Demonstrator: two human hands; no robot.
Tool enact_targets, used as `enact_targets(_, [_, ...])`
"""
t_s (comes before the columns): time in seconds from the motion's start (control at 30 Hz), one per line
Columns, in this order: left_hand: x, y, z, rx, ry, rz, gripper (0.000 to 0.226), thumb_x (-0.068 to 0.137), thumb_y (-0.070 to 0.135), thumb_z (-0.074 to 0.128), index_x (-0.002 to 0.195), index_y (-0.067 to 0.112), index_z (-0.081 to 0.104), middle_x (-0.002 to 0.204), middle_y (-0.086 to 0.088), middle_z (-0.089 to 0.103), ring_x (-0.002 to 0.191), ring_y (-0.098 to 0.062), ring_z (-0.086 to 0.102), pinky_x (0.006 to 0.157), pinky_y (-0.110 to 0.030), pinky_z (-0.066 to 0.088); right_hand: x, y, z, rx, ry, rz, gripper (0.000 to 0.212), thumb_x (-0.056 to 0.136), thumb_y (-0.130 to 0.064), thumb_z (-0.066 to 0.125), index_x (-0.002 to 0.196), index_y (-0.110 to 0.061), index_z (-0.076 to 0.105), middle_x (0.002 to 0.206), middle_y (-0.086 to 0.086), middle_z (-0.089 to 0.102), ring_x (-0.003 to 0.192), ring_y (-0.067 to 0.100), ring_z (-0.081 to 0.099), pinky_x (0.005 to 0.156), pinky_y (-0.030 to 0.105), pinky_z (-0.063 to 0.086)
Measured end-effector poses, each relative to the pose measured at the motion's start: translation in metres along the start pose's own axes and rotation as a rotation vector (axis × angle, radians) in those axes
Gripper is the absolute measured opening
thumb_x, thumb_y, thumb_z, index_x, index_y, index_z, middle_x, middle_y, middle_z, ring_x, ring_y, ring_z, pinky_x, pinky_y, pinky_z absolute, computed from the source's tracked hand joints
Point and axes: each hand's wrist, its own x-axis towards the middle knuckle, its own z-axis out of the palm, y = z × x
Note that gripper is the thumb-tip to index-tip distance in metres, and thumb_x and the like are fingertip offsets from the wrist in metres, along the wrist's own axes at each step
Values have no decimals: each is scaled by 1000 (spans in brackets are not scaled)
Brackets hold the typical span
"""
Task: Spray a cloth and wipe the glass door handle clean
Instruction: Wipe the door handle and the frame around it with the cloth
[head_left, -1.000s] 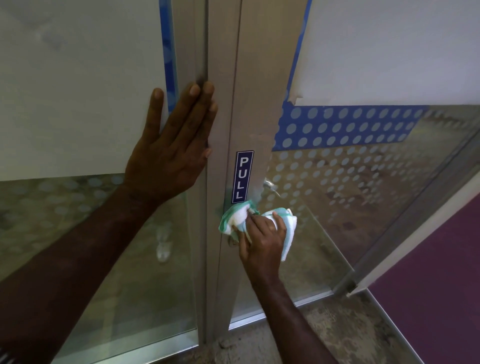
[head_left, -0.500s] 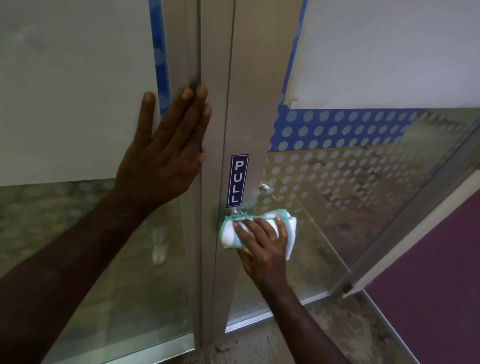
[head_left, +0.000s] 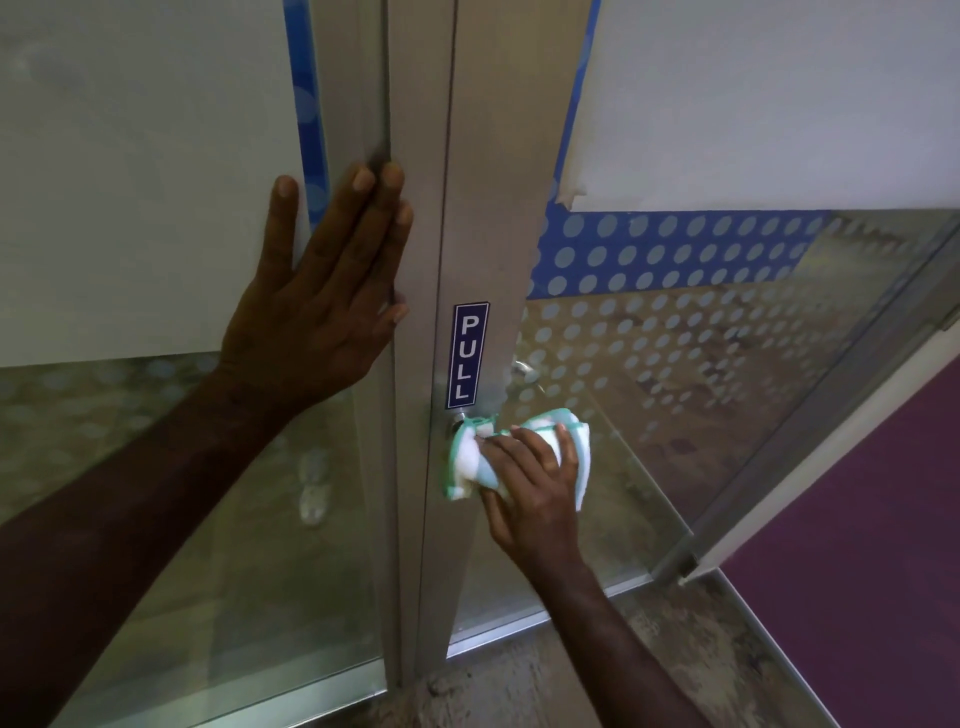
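My left hand is flat, fingers straight, pressing the fixed glass panel and frame at about 9 o'clock. Moving right, the PULL sticker sits mid-frame, and just under it at 6 o'clock my right hand grips the white and teal cloth bunched round the door handle. Since a second ago the cloth has spread wider to the right, and my left hand hasn't budged.

I read one sign: a narrow blue sticker on the metal door frame spelled "PULL" in white letters, running downward.
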Motion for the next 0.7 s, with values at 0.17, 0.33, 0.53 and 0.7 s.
enact_targets(0.17, [2,1,-2,10,-13,-10,70,114,40,40,165,-5,23,169,-27,25,159,-36,10,123,-68,14,-2,5,-5,121,78,248,26,89,-26,59,105,-13,74,115,-1,74,121,26,64,124,58,17])
enact_targets(0.33, [4,2,-4,17,-14,-5,70,113,39,42,164,-5,25,169,-27,28,158,-40,24,122,-69,17,4,-45,24,-84,28,205,54,71,-28,79,123,-27,67,127,-5,68,125,22,59,125,57,17])
enact_targets(0.53, [4,-1,-5,-7,-17,6,69,114,41,40,164,-4,26,167,-27,32,154,-42,35,121,-69,19,1,-5,15,-35,96,-10,38,82,-4,77,113,-24,76,120,1,74,112,24,69,117,55,35])
enact_targets(0.7, [4,1,-5,-7,-15,1,69,113,40,42,163,-5,28,167,-27,32,155,-42,33,121,-69,20,-10,23,3,219,-3,-68,59,79,7,64,126,-28,67,139,-7,63,139,17,52,124,57,19])
